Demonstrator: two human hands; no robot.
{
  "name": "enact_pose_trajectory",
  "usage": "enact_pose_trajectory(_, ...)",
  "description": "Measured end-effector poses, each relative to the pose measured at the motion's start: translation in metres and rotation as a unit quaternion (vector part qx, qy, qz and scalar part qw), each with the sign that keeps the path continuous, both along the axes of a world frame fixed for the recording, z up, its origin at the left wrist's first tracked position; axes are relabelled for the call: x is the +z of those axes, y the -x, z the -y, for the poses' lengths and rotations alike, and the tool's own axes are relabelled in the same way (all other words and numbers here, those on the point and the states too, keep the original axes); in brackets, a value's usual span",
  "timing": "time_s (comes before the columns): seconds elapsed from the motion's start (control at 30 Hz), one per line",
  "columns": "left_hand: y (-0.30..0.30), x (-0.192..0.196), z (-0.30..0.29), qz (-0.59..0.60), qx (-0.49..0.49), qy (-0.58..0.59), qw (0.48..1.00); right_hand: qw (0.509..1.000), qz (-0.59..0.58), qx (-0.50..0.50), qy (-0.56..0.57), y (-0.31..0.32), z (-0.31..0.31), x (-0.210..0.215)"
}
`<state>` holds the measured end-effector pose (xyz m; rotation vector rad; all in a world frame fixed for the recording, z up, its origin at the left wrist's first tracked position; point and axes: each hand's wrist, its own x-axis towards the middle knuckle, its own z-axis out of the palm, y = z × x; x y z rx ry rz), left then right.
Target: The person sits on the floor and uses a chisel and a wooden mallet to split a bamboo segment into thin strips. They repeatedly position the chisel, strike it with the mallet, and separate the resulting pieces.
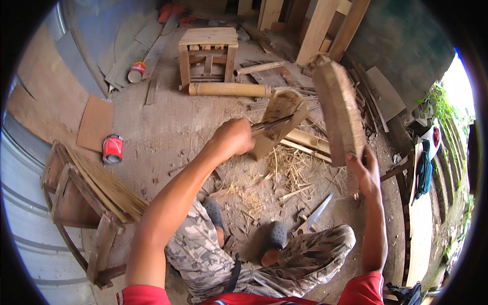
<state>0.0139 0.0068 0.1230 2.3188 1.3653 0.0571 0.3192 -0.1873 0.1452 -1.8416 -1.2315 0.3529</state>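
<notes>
The left hand [234, 137] is wrapped around a dark-bladed knife [276, 122], which lies across a hollow bamboo piece [277, 133] just to its right, while the right hand [363, 170] grips a thick wooden block [338, 112] farther right. For a clean split, the person should probably keep the blade steady along the grain and strike squarely, well clear of the left knuckles.
</notes>
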Motion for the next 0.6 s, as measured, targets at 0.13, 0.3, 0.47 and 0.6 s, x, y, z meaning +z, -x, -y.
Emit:
enact_pose_trajectory(0.13, 0.015, -0.009, -0.005, 0.032, 0.018, -0.006, 0.999, 0.983, -0.031, -0.013, -0.179, 0.002, 0.006, 0.042)
enact_pose_trajectory(0.3, 0.019, -0.011, -0.007, 0.039, 0.029, 0.005, 0.999, 0.963, -0.072, -0.006, -0.258, 0.008, -0.006, 0.001)
enact_pose_trajectory(0.47, 0.021, -0.021, -0.009, 0.007, 0.025, 0.022, 0.999, 0.985, 0.1, 0.013, 0.139, 0.018, -0.014, -0.061)
enact_pose_trajectory(0.6, 0.025, -0.026, -0.018, 0.0, 0.021, 0.006, 1.0, 0.999, -0.032, 0.022, 0.021, 0.033, -0.011, 0.0)
